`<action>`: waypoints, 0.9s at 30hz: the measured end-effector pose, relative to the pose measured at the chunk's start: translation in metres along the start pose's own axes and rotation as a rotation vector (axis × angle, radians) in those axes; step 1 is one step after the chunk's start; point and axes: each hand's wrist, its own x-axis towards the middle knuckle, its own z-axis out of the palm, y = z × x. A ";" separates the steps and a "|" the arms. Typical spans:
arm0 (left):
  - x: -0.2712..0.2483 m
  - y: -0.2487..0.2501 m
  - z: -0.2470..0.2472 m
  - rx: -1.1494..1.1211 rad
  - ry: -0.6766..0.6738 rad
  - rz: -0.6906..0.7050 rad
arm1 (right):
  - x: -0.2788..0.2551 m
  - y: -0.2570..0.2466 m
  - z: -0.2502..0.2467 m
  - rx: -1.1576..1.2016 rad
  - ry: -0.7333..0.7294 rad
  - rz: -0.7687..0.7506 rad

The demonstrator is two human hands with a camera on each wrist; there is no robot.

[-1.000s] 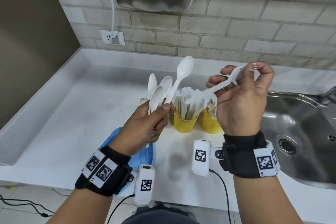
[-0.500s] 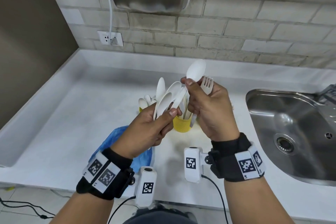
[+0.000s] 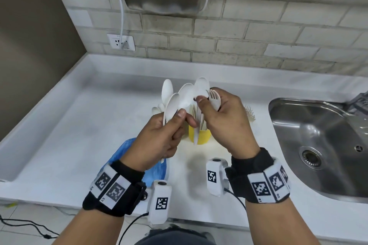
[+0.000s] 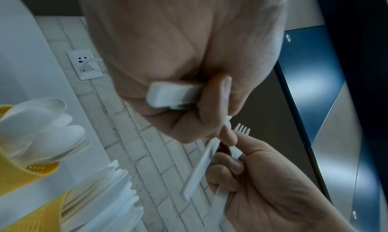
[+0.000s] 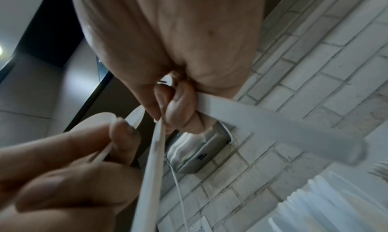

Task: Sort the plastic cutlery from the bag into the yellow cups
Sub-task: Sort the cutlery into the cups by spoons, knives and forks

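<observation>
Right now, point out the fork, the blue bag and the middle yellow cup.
fork (image 3: 214, 99), head view, on its tines.
blue bag (image 3: 119, 151), head view, on its crumpled left side.
middle yellow cup (image 3: 205, 137), head view, on its front wall.

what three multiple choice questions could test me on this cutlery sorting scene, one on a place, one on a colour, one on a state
1. Where does the sink lie relative to the cups?
A. to their right
B. to their left
C. behind them

2. What colour is the bag on the counter?
A. red
B. blue
C. black

3. What is the right hand doing?
A. resting flat on the counter
B. hanging open and idle
C. gripping a fork while pinching a spoon

Answers: 1 A, the steel basin sits at the right of the head view. 2 B, blue plastic shows under the left hand. 3 C, fork tines rise from its fist and its thumb pinches the spoon bowl.
</observation>
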 end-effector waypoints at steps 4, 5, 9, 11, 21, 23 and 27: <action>-0.002 0.003 0.003 -0.015 -0.046 -0.034 | -0.004 -0.008 0.004 0.166 -0.148 0.037; -0.002 0.003 0.004 -0.021 -0.052 -0.040 | -0.006 -0.011 0.003 0.233 -0.173 0.050; -0.002 0.003 0.004 0.005 -0.077 -0.051 | -0.009 -0.014 0.003 0.283 -0.206 0.009; -0.003 0.002 0.004 0.040 -0.109 -0.041 | -0.007 -0.010 0.005 0.213 -0.119 -0.024; 0.001 -0.006 -0.007 0.181 0.111 -0.013 | 0.004 0.003 -0.027 0.172 0.330 -0.009; 0.003 -0.005 -0.007 0.114 0.137 -0.017 | 0.003 0.008 -0.026 0.095 0.273 0.005; 0.004 -0.003 -0.001 0.073 0.154 -0.016 | -0.006 0.012 -0.012 0.049 0.094 0.015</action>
